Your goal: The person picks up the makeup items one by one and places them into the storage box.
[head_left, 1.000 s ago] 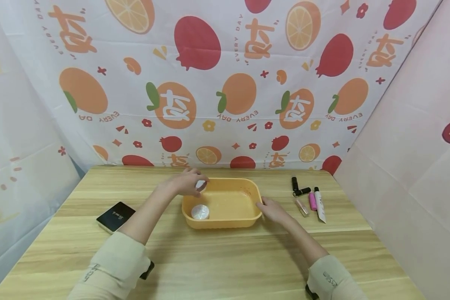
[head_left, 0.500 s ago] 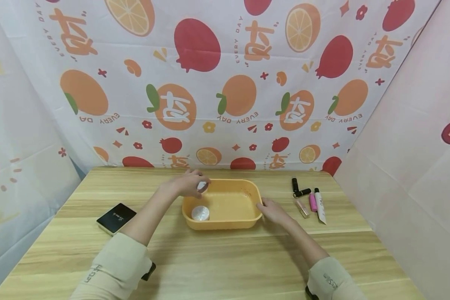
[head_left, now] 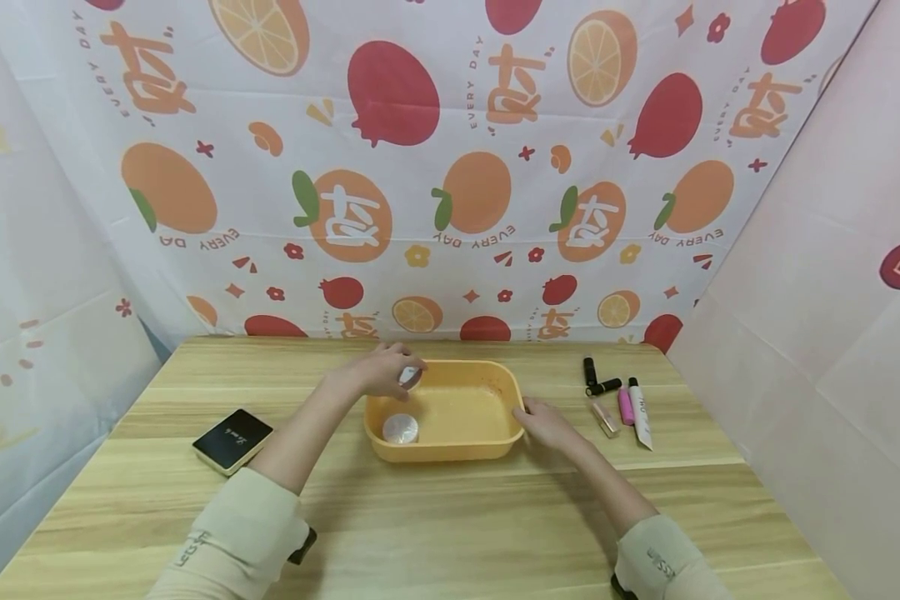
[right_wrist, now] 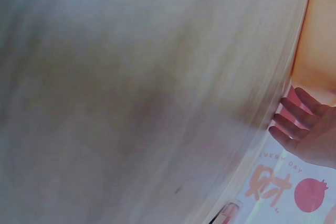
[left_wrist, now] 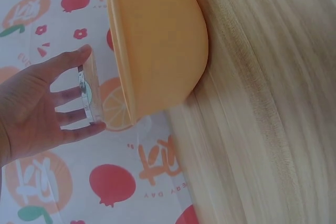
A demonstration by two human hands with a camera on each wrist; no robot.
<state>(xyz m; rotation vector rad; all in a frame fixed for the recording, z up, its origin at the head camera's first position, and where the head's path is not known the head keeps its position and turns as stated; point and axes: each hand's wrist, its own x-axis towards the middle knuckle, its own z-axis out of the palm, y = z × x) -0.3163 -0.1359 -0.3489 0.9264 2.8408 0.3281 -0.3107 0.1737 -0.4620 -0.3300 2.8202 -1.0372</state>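
Note:
My left hand (head_left: 386, 371) is over the back left corner of a yellow plastic basin (head_left: 461, 452). Thumb and fingertips grip the edges of a flat round compact (head_left: 410, 378); the left wrist view shows its shiny silver rim (left_wrist: 84, 95) and a clear side, held on edge beside the basin wall (left_wrist: 163, 40). Another round, whitish, shiny-topped compact (head_left: 401, 428) lies in the basin's front left corner. My right hand (head_left: 546, 422) holds the basin's right end, thumb over the rim. Its other fingers (right_wrist: 294, 114) extend outside in the right wrist view, where the thumb is hidden.
A black square box (head_left: 232, 439) with gold edges lies at the left. On the right lie two black tubes (head_left: 589, 369), a pinkish lipstick-like tube (head_left: 604, 416), a bright pink tube (head_left: 626, 406) and a white squeeze tube (head_left: 641, 414). A fruit-print curtain (head_left: 420, 208) hangs behind the wooden table.
My left hand has shifted slightly to the right with the compact, staying above the basin's back left corner. The right hand and the basin stay in place.

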